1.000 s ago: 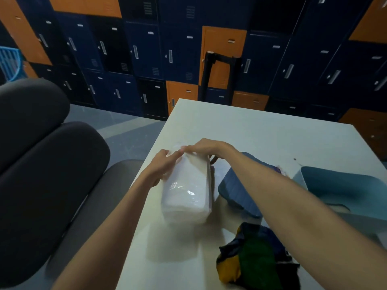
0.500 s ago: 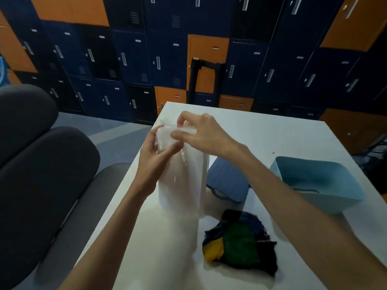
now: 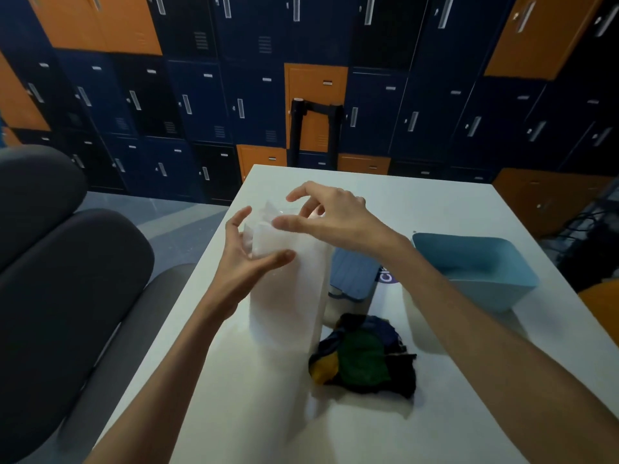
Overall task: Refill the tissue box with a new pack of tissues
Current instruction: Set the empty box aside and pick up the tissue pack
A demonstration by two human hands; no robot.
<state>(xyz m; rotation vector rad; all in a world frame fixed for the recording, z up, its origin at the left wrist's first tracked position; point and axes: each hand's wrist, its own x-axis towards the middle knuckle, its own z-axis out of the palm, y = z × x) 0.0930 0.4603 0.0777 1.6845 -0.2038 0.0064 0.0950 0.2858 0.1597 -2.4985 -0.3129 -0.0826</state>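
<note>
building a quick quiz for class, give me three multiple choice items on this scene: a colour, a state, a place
1. The tub is: A orange B light blue C white
2. The pack: A lies flat B sits in the tub C stands on end
3. The cloth heap is: A on the table B in the tub C on the pack
B, its walls are light blue; C, it stands upright on its short end; A, it lies on the table by the pack.

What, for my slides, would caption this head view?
Left hand and right hand flank top of upright plastic-wrapped white tissue pack.
</note>
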